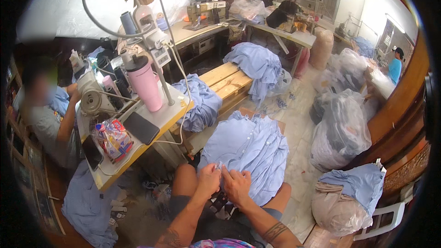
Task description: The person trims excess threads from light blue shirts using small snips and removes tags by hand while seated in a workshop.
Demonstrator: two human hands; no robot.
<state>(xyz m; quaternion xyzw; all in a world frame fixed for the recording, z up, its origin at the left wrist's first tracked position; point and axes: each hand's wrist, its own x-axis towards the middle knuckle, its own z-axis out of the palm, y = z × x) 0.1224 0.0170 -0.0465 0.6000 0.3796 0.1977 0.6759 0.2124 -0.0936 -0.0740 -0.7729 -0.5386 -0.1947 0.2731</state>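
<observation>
A light blue button-up shirt [243, 142] is spread in front of me, its near edge reaching my lap. My left hand [209, 182] is closed, pinching the shirt's near edge between thumb and fingers. Right beside it, my right hand [236, 185] has its fingers bent and their tips pressed at the same bit of cloth. A small pale piece shows between the fingertips, too small to make out. More shirt cloth lies folded under and to the right of the buttons.
At left stands a sewing table with a pink tumbler [145, 82], phone [141, 127] and snack bag [113, 140]; a person works behind it. A wooden bench [225, 80] bears shirt piles [255, 66]. Stuffed plastic bags [342, 128] line the right. Another shirt pile [87, 202] lies lower left.
</observation>
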